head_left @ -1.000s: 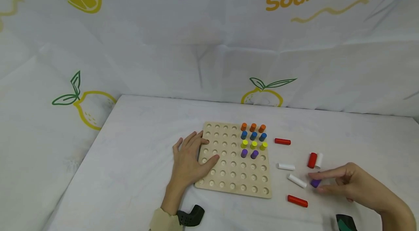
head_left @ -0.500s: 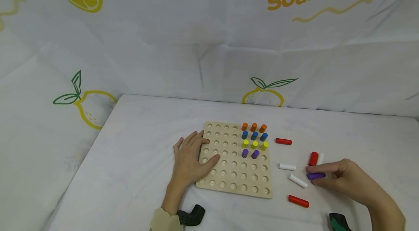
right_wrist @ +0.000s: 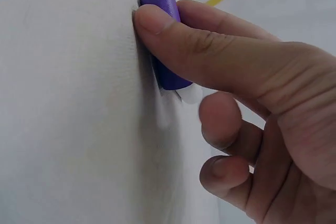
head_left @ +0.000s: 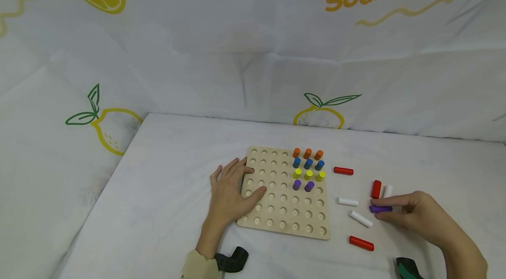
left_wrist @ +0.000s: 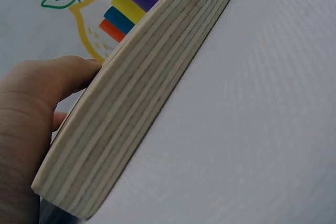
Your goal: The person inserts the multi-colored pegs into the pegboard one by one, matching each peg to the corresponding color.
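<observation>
A pale wooden pegboard (head_left: pixel 276 222) with rows of round holes lies on the table. Upright in its far right part stand three orange pegs, three blue, three yellow and two purple ones (head_left: pixel 309 186). My left hand (head_left: pixel 227 195) rests at the board's left edge, fingers spread and thumb lying over the top face. Right of the board, my right hand (head_left: pixel 421 217) pinches a purple peg (right_wrist: pixel 170 74) between thumb and forefinger. That peg lies sideways close to the tabletop. In the right wrist view the other fingers are curled, clear of the peg.
Loose red pegs (head_left: pixel 361 243) and white pegs (head_left: pixel 360 219) lie between the board and my right hand. One red peg (head_left: pixel 376 189) and one white peg (head_left: pixel 387 191) lie just beyond its fingers. A white cloth with lemon prints (head_left: pixel 237 72) hangs behind the table.
My right hand has shifted slightly left and away from me, and its purple peg has turned from mostly hidden to lying crosswise in the fingertips. The left hand keeps its place on the board.
</observation>
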The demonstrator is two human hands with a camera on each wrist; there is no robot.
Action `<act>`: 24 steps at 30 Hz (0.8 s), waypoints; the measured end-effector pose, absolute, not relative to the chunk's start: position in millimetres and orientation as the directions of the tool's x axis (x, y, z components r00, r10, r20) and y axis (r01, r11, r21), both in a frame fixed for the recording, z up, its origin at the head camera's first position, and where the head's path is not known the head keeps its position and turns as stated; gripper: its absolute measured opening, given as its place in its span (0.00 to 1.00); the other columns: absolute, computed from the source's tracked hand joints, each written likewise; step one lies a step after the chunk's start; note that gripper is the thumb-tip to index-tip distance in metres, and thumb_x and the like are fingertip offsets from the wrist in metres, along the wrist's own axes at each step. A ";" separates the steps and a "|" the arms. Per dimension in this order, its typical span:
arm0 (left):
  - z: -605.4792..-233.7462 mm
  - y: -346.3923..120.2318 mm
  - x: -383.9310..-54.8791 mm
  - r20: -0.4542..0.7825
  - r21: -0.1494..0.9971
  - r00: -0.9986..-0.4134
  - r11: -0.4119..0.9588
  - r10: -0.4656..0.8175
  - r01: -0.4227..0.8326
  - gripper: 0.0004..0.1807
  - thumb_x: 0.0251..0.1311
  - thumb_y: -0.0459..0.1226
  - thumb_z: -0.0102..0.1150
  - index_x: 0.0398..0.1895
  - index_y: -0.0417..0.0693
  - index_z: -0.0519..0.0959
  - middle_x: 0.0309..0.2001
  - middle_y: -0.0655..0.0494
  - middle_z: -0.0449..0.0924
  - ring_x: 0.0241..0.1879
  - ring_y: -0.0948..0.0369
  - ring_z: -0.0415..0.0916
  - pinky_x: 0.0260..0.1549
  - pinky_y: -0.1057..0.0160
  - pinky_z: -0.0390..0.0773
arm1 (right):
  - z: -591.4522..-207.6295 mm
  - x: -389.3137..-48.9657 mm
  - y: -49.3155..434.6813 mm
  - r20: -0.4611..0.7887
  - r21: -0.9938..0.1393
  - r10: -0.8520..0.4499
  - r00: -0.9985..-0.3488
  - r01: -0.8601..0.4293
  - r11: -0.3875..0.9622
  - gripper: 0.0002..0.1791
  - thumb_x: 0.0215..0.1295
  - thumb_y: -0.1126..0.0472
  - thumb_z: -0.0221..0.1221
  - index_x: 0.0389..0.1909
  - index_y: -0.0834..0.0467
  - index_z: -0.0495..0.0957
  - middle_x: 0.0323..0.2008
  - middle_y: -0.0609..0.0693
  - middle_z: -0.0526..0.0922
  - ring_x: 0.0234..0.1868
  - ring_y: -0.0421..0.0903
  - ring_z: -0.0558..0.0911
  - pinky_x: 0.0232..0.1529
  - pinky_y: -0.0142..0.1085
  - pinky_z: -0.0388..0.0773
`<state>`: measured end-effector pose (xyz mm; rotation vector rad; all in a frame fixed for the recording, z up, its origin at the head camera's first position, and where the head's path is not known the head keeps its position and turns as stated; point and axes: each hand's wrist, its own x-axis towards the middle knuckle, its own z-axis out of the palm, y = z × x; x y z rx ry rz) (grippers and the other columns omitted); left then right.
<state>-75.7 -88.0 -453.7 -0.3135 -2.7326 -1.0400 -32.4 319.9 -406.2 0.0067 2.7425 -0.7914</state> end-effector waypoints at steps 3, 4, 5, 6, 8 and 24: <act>-453.5 -88.1 -75.8 0.253 0.631 -0.960 0.731 0.124 0.260 0.24 0.52 0.58 0.67 0.45 0.54 0.82 0.70 0.51 0.76 0.73 0.49 0.67 0.71 0.34 0.51 | -405.1 -33.6 317.6 -0.254 -0.490 -0.079 -0.964 0.057 0.870 0.14 0.53 0.60 0.75 0.43 0.55 0.91 0.14 0.41 0.69 0.21 0.34 0.61 0.20 0.29 0.63; -453.2 -88.0 -75.7 0.249 0.631 -0.961 0.731 0.123 0.258 0.24 0.52 0.59 0.67 0.45 0.54 0.82 0.70 0.51 0.76 0.73 0.49 0.67 0.71 0.34 0.51 | -404.4 -34.5 316.4 -0.253 -0.476 -0.080 -0.964 0.052 0.878 0.14 0.53 0.60 0.75 0.42 0.54 0.91 0.15 0.41 0.69 0.21 0.35 0.62 0.21 0.29 0.63; -453.3 -88.1 -75.8 0.246 0.632 -0.961 0.732 0.123 0.255 0.24 0.52 0.59 0.67 0.46 0.54 0.82 0.71 0.52 0.76 0.73 0.49 0.67 0.71 0.34 0.51 | -403.6 -35.5 315.2 -0.252 -0.464 -0.080 -0.964 0.048 0.885 0.14 0.53 0.60 0.75 0.42 0.54 0.91 0.15 0.41 0.69 0.20 0.35 0.62 0.21 0.29 0.64; -453.2 -88.1 -75.9 0.243 0.631 -0.962 0.733 0.122 0.252 0.25 0.52 0.59 0.66 0.46 0.54 0.82 0.71 0.52 0.75 0.74 0.49 0.67 0.72 0.34 0.51 | -402.7 -36.5 314.0 -0.258 -0.450 -0.076 -0.963 0.050 0.892 0.13 0.54 0.60 0.75 0.42 0.54 0.92 0.15 0.42 0.68 0.21 0.35 0.63 0.21 0.29 0.64; -452.9 -88.0 -75.8 0.240 0.630 -0.963 0.735 0.121 0.249 0.25 0.52 0.59 0.66 0.46 0.55 0.82 0.71 0.52 0.75 0.74 0.49 0.67 0.72 0.35 0.51 | -400.9 -38.3 311.8 -0.270 -0.430 -0.067 -0.960 0.058 0.901 0.13 0.54 0.60 0.75 0.43 0.53 0.91 0.16 0.43 0.68 0.21 0.36 0.64 0.21 0.29 0.63; -453.7 -87.6 -76.4 0.245 0.624 -0.962 0.739 0.123 0.253 0.24 0.52 0.59 0.66 0.45 0.55 0.82 0.71 0.52 0.75 0.74 0.50 0.67 0.71 0.34 0.51 | -396.3 -43.8 303.8 -0.289 -0.378 -0.097 -0.952 0.020 0.926 0.13 0.56 0.61 0.73 0.44 0.55 0.90 0.38 0.48 0.90 0.32 0.43 0.70 0.26 0.29 0.65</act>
